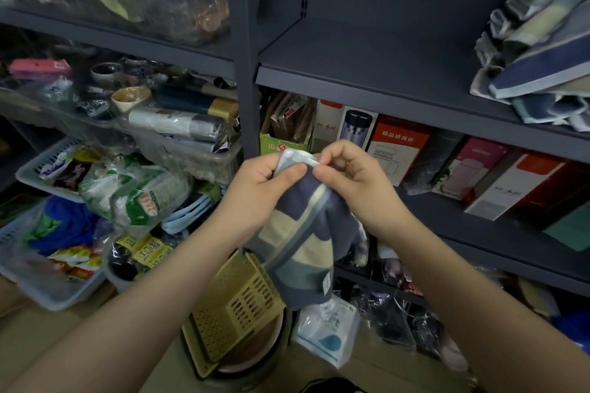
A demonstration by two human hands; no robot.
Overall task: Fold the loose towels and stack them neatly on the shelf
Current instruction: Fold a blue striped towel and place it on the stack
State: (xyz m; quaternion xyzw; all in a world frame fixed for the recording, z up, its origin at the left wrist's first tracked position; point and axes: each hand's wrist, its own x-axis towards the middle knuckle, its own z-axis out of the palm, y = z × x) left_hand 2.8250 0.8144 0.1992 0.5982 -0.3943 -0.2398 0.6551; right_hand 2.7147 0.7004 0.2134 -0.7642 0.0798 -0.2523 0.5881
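Observation:
A checked towel (303,233) in navy, cream and grey-blue hangs in front of me at mid-frame. My left hand (258,188) and my right hand (354,182) both pinch its pale top edge, close together, and the rest droops below them with a small label near its lower corner. A loose heap of similar blue and cream towels (539,48) lies at the right end of the dark grey shelf (367,76), partly over its front edge. The shelf's left and middle stretch is bare.
Below that shelf stand boxed flasks and cartons (399,150). The left bay holds clear bins and baskets (48,169) full of packets. On the floor under my hands are a yellow slotted basket (236,306), a round bucket and plastic-wrapped packs (325,329).

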